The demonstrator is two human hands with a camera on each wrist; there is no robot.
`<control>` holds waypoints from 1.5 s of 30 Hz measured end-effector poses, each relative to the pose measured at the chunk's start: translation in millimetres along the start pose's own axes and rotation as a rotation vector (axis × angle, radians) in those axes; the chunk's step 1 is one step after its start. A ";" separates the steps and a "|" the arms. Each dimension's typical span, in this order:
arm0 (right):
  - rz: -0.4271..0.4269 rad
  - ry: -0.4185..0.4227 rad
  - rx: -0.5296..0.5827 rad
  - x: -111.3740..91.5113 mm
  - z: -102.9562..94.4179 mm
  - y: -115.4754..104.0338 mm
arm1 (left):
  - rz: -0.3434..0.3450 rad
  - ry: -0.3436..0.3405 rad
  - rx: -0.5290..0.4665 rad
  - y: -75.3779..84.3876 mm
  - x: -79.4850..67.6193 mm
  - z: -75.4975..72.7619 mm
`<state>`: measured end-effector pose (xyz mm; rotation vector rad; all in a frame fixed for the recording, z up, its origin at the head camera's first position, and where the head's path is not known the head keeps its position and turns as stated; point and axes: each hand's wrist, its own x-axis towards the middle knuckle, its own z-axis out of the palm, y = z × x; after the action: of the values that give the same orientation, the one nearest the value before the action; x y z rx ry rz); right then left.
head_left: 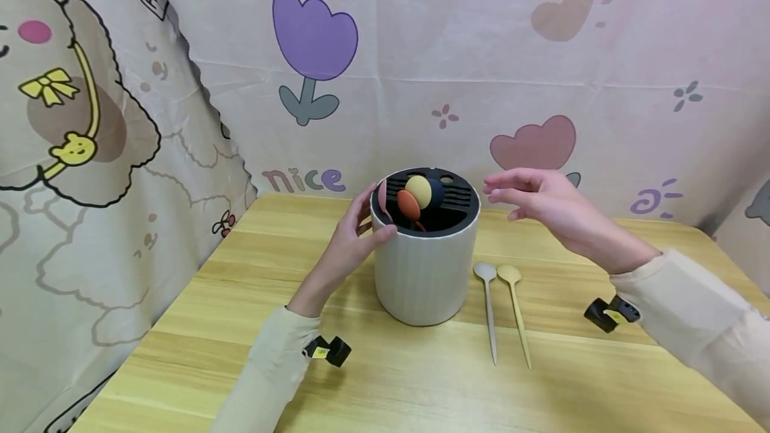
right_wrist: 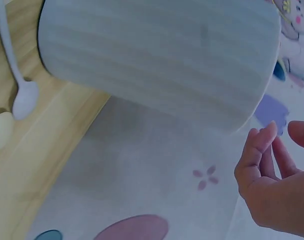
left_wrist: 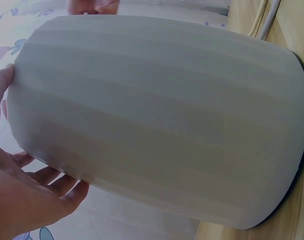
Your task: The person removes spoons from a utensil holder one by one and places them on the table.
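A white ribbed utensil holder (head_left: 423,279) with a black slotted top (head_left: 460,198) stands upright on the table. My left hand (head_left: 355,229) grips its upper left side, thumb at the front rim and fingers round the far side. Out of the top rise an orange spoon (head_left: 408,206), a cream-yellow round head (head_left: 418,191), a navy one (head_left: 436,194) behind it, and a pink one (head_left: 383,199) by the left rim; their handles are mostly hidden inside. Just right of the rim, my right hand (head_left: 547,202) hovers in the air, fingers loosely bent, holding nothing.
To the right of the holder, a grey spoon (head_left: 488,313) and a pale yellow spoon (head_left: 519,313) lie side by side on the wooden table (head_left: 240,326), bowls pointing away. A printed curtain (head_left: 421,32) hangs behind the table and along the left.
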<state>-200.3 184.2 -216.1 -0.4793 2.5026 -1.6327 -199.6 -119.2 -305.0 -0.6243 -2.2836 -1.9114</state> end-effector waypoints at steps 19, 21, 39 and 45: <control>-0.015 -0.072 -0.063 23.0 28.4 -35.3 | 0.008 0.015 0.008 0.4 -0.7 -1.1; -0.014 -0.076 -0.062 25.5 33.1 -34.8 | 0.013 0.012 0.003 0.8 -0.6 -0.9; -0.009 -0.110 -0.165 38.0 47.6 -35.5 | 0.007 0.000 0.000 -1.0 -1.3 1.1; -0.060 -0.108 -0.230 42.3 45.7 -31.4 | 0.012 0.003 0.004 -1.0 -0.7 0.5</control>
<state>-221.8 119.2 -203.3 -0.6540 2.6289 -1.3037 -199.3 -119.0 -306.3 -0.6330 -2.2765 -1.9007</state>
